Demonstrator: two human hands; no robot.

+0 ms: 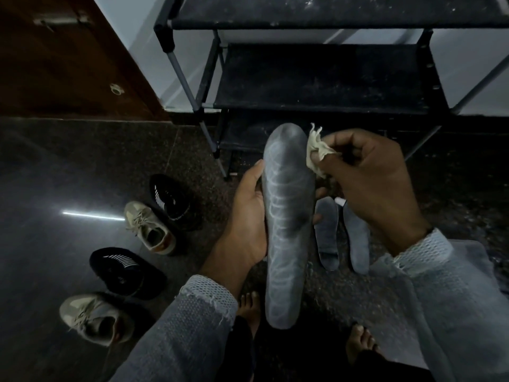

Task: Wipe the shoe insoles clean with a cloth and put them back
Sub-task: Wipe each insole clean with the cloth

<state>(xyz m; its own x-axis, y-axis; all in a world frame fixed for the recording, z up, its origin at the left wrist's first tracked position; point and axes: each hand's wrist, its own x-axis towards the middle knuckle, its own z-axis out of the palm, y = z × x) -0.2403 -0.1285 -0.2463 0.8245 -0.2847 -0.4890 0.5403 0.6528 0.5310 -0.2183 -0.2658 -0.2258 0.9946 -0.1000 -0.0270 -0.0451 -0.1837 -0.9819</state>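
My left hand (246, 216) grips a long grey insole (287, 224) by its left edge, holding it lengthwise in front of me. Pale wavy marks run down its surface. My right hand (366, 186) pinches a small crumpled beige cloth (316, 150) at the insole's upper right edge. Two more grey insoles (326, 232) (356, 244) lie side by side on the dark floor below my right hand, partly hidden by it.
Two beige lace-up sneakers (150, 227) (96, 318) and two black shoes (170, 199) (124, 271) stand on the floor at the left. A black metal shoe rack (325, 78) rises straight ahead. A brown wooden door (68, 56) is at the upper left. My bare feet (249, 307) show below.
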